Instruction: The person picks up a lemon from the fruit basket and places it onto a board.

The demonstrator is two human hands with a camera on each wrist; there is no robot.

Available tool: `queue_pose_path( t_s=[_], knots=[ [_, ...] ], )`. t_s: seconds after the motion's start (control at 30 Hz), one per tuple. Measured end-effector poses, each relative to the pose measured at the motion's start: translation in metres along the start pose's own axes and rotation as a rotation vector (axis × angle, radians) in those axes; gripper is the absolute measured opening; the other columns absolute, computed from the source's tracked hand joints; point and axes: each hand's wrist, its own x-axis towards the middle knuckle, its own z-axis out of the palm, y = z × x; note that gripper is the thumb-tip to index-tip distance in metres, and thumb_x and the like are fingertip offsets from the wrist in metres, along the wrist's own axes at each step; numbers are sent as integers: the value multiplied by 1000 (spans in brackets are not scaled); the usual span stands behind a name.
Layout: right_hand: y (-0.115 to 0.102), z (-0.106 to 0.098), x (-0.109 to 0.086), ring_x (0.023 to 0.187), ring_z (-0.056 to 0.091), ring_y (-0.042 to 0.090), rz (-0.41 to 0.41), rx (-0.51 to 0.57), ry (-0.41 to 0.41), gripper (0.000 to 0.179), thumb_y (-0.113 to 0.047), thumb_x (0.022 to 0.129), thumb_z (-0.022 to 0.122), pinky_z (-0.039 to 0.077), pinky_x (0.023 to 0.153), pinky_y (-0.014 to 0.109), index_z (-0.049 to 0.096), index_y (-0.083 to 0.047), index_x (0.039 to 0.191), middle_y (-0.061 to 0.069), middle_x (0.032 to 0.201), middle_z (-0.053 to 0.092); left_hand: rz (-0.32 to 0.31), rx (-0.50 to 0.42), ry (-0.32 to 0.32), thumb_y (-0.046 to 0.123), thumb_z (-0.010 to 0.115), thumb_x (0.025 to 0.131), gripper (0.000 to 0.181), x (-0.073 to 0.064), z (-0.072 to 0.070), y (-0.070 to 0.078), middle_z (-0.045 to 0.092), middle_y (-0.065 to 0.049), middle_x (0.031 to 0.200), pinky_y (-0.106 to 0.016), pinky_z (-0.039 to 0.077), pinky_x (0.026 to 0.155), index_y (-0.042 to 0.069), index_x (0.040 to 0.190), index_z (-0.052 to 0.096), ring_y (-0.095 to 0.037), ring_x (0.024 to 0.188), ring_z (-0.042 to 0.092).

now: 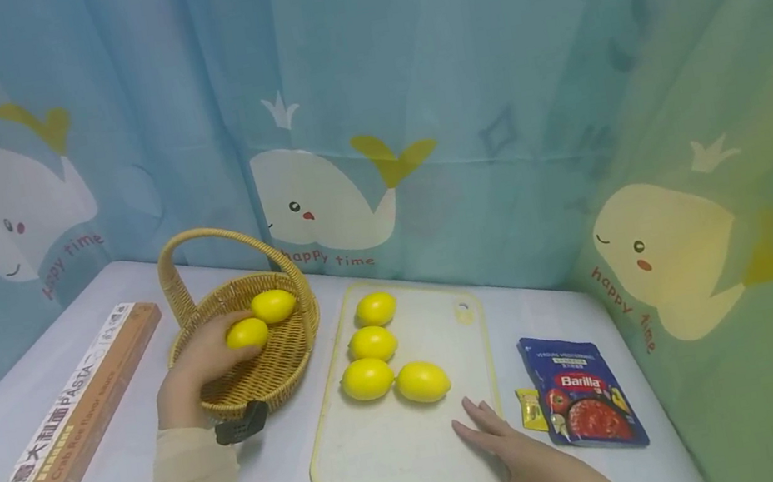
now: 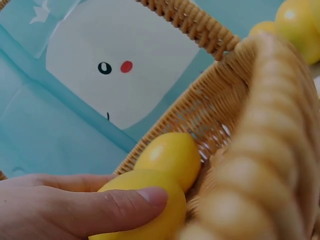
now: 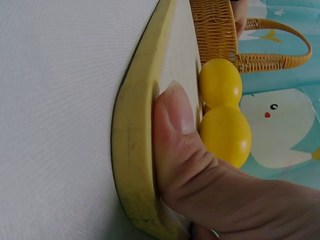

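Observation:
My left hand (image 1: 211, 355) reaches over the near-left rim of a wicker basket (image 1: 291, 357) and grips a lemon (image 1: 247, 334) between thumb and fingers. Beside that fruit, farther back in the basket, lies a second lemon (image 1: 273, 306); the two overlap in the left wrist view. My right hand (image 1: 523, 455) rests with spread fingers on the near right corner of a white cutting board (image 1: 406, 457) with a yellow rim. Its thumb (image 3: 175, 125) lies along the board's edge. Several lemons (image 1: 422, 382) sit grouped on the board's upper left half.
A long pasta box (image 1: 88, 398) lies left of the basket. Right of the board are a blue Barilla sauce pouch (image 1: 584, 395) and a small yellow packet (image 1: 531, 409). The basket's tall handle (image 1: 226, 231) arches over it. A whale-print curtain (image 1: 484, 91) hangs behind the table.

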Motion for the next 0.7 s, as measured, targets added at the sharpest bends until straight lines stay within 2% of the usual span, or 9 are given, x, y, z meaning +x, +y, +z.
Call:
queue_pose_path(
  t_s=[0.2, 0.33, 0.57, 0.7],
  knots=[
    [0, -1, -1, 144, 11, 43, -7, 4, 7, 101, -51, 58, 76, 21, 110, 63, 35, -25, 147, 12, 160, 9, -1, 1, 18, 23, 70, 84, 57, -4, -8, 8, 57, -20, 127, -58, 38, 100, 4, 134, 51, -37, 115, 52],
    [1, -1, -1, 144, 11, 43, -16, -1, 11, 101, -51, 59, 76, 20, 110, 63, 35, -25, 148, 12, 159, 9, 2, 14, 24, 24, 69, 84, 57, -9, -14, 16, 54, -20, 132, -60, 36, 102, 4, 135, 50, -39, 120, 49],
    [2, 0, 0, 144, 10, 42, -19, -2, 7, 101, -52, 59, 75, 20, 110, 62, 35, -26, 147, 12, 159, 10, 49, 7, 54, 24, 71, 83, 58, -18, -26, 27, 56, -20, 130, -58, 37, 102, 3, 133, 51, -38, 118, 50],
    [3, -1, 1, 144, 10, 42, -4, 3, -4, 101, -52, 59, 75, 20, 110, 63, 34, -26, 148, 12, 160, 9, 48, 18, 49, 28, 70, 84, 60, -24, -33, 39, 53, -19, 133, -58, 37, 101, 4, 135, 49, -36, 119, 50]
  ],
)
